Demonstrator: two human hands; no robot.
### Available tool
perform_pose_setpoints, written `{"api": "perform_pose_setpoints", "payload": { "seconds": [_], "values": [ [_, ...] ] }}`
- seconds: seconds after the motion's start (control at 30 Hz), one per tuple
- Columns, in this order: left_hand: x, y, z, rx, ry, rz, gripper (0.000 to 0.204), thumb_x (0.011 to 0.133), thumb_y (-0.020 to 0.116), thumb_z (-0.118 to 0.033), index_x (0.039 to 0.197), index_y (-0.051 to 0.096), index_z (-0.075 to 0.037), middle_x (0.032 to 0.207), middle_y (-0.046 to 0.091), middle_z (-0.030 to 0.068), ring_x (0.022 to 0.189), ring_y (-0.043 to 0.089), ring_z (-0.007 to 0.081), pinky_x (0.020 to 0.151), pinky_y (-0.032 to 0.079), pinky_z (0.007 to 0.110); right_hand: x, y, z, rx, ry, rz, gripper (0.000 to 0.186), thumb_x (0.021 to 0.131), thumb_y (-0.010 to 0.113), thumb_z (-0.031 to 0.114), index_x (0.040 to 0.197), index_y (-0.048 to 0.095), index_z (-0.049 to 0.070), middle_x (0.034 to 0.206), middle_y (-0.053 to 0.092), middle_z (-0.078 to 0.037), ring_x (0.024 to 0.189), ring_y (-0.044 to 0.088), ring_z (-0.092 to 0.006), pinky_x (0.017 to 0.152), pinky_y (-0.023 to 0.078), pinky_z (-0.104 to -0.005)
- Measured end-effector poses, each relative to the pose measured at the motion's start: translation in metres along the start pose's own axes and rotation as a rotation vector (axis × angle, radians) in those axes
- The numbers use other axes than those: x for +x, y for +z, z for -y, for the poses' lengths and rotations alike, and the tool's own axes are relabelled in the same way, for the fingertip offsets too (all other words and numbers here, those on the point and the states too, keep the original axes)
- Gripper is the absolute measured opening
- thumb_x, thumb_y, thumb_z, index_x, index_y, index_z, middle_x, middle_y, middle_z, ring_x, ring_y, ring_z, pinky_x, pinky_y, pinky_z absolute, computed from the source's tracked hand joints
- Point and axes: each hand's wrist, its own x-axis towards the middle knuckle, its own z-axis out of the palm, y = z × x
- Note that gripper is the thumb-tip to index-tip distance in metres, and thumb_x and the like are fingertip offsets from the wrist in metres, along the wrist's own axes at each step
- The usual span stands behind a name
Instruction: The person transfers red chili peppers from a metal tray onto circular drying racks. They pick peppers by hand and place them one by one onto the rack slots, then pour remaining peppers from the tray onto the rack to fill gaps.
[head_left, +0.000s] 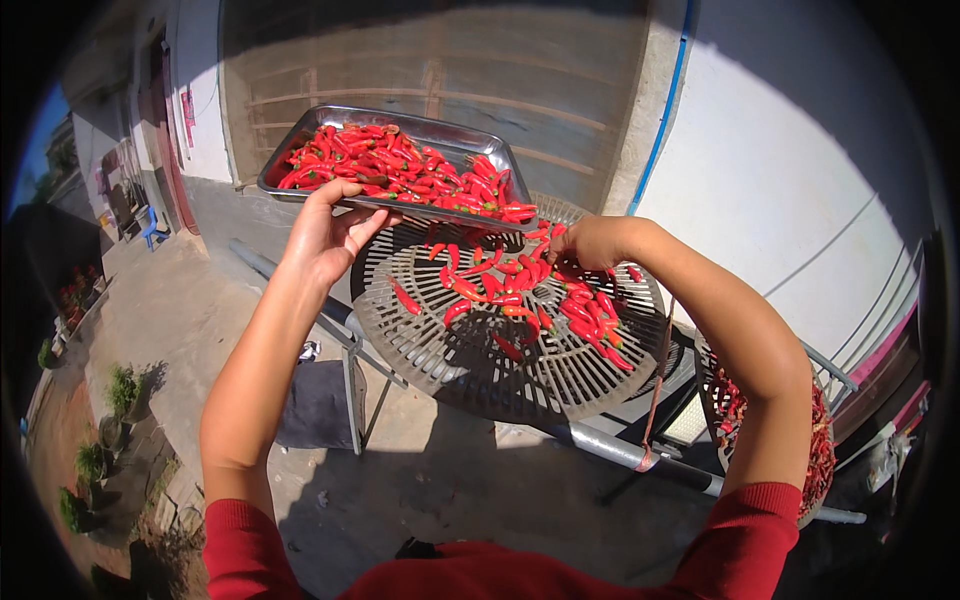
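My left hand [335,232] grips the near rim of a shiny metal tray [455,136], thumb on top and fingers beneath. Red chili peppers [385,160] fill much of the tray, which is held up over the far left part of a round slatted rack [410,345]. More red chilies [515,280] lie loose on the rack's slats. At the rack's far right side, my right hand [597,243] reaches down among these chilies. Its fingers are bent down and mostly hidden behind the hand, so what they hold does not show.
Metal pipes [610,445] support the rack. Another round rack [815,450] with darker red chilies stands at the right. A barred window [430,90] and a white wall [790,150] rise behind. Potted plants [95,460] line the left, and a blue chair [152,228] stands far left.
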Motion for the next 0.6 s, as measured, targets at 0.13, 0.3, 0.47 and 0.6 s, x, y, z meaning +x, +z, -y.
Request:
{"api": "perform_pose_setpoints", "payload": {
  "seconds": [0.13,0.3,0.47,0.6],
  "values": [
    [-0.006,-0.003,-0.001,0.003,0.036,-0.019,0.02,0.084,0.062,-0.01,0.098,0.058,0.004,0.103,0.061,0.0266,0.091,0.065,0.0423,0.078,0.062,0.033,-0.012,-0.006,0.021,-0.076,-0.037,-0.249,0.041,0.078,0.055,0.002,0.115,0.066,0.015,0.104,0.069,-0.013,0.096,0.065,-0.0316,0.084,0.05,-0.0403],
    [-0.008,0.001,0.003,0.014,0.05,-0.014,0.021,0.084,0.061,-0.011,0.099,0.058,0.004,0.102,0.062,0.0276,0.091,0.065,0.0427,0.076,0.062,0.032,-0.009,0.01,0.006,-0.012,-0.202,-0.284,0.04,0.079,0.057,0.003,0.116,0.067,0.015,0.108,0.068,-0.015,0.104,0.063,-0.0356,0.087,0.05,-0.0422],
    [-0.014,0.003,0.002,0.061,0.06,-0.046,0.021,0.085,0.059,-0.011,0.098,0.06,0.005,0.099,0.064,0.0249,0.089,0.066,0.0391,0.077,0.062,0.032,-0.025,-0.034,0.003,-0.164,-0.006,-0.629,0.029,0.083,0.061,0.012,0.111,0.069,0.01,0.098,0.07,-0.016,0.099,0.065,-0.0348,0.086,0.05,-0.0434],
    [-0.018,-0.001,0.004,0.024,0.043,-0.008,0.021,0.084,0.06,-0.01,0.098,0.061,0.005,0.098,0.065,0.0224,0.089,0.066,0.0381,0.077,0.061,0.032,0.008,-0.053,0.046,0.413,-0.316,-0.71,0.062,0.092,0.057,0.051,0.139,0.045,0.012,0.128,0.056,-0.026,0.12,0.055,-0.0369,0.1,0.044,-0.0423]
  ]
}}
